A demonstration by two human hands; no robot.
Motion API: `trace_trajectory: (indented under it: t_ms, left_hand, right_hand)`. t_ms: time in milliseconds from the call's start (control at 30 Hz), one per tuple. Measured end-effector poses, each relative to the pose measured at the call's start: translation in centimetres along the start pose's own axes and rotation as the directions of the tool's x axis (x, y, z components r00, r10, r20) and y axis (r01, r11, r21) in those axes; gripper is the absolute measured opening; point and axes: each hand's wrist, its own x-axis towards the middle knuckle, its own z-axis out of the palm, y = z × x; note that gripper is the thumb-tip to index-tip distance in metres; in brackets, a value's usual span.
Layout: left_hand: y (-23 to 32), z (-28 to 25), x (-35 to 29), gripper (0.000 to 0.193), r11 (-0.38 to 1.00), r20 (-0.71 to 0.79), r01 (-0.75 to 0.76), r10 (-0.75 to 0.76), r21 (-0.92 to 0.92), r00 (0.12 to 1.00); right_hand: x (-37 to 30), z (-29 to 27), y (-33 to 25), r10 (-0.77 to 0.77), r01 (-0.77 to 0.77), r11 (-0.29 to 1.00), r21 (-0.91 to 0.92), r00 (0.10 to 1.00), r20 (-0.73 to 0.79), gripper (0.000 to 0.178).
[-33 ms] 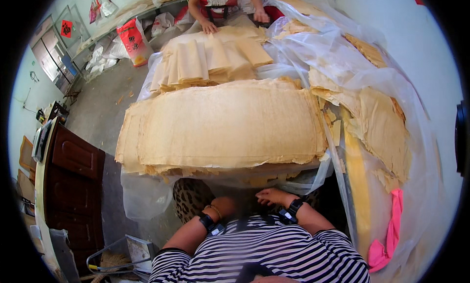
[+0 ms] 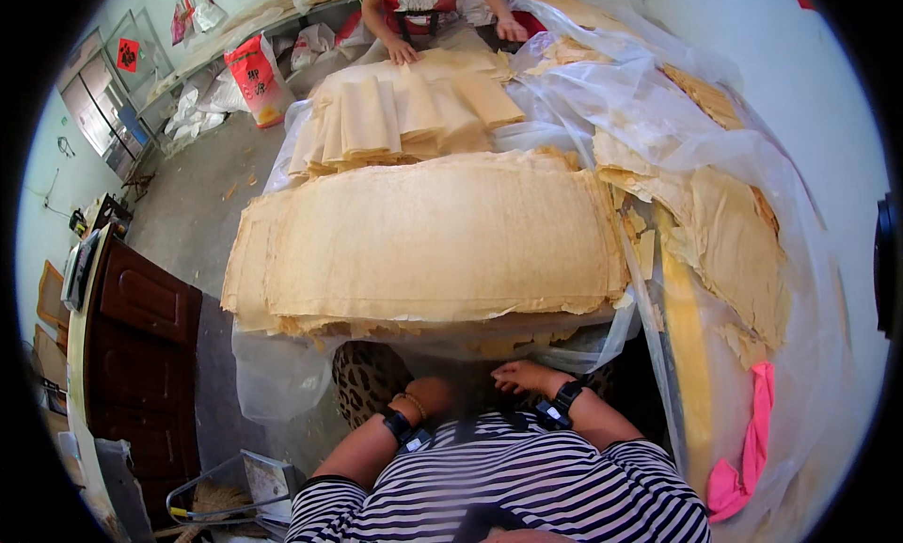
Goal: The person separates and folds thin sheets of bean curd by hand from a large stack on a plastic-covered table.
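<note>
My left hand [image 2: 433,394] rests in my lap below the table's near edge; a dark blur covers its fingers, so their state is hidden. My right hand [image 2: 523,377] lies in my lap too, its fingers loosely extended to the left and nothing visible in them. Neither hand touches the wide stack of thin tan sheets [image 2: 442,237] just beyond, which look like dried tofu skin with ragged edges. Behind that stack lie folded tan sheets [image 2: 369,118]. Across the table, a co-worker's hand [image 2: 402,52] touches the far sheets, while the other hand [image 2: 511,29] is held off to the right.
Clear plastic sheeting [image 2: 273,369] hangs from the table's near left corner. Torn sheets [image 2: 729,228] and a pink cloth [image 2: 752,449] lie along the right side. A dark wooden cabinet [image 2: 146,355] stands at left. Behind it are a red-and-white sack [image 2: 259,82] and a broom [image 2: 216,505].
The co-worker's hand on the picture's right has shifted slightly to the right. My two hands and the stacked sheets stay in place.
</note>
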Motion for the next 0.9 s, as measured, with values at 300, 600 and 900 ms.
trace_trajectory:
  t_ms: [300, 600, 900]
  left_hand:
    - [1.4, -1.8, -1.2, 0.038, 0.998, 0.021, 0.065, -0.065, -0.021, 0.998]
    - [1.1, -1.2, -0.6, 0.038, 0.996, 0.040, 0.084, -0.084, 0.013, 0.996]
    - [-0.4, 0.1, 0.5, 0.033, 1.000, 0.021, 0.004, -0.004, 0.013, 1.000]
  right_hand:
    - [0.1, 0.0, 0.7, -0.018, 0.018, 1.000, 0.018, 1.000, -0.015, 0.045]
    - [-0.2, 0.3, 0.9, -0.075, 0.076, 0.997, 0.024, 0.996, -0.045, 0.045]
    - [0.4, -0.1, 1.0, -0.060, 0.060, 0.998, -0.001, 0.998, -0.033, 0.047]
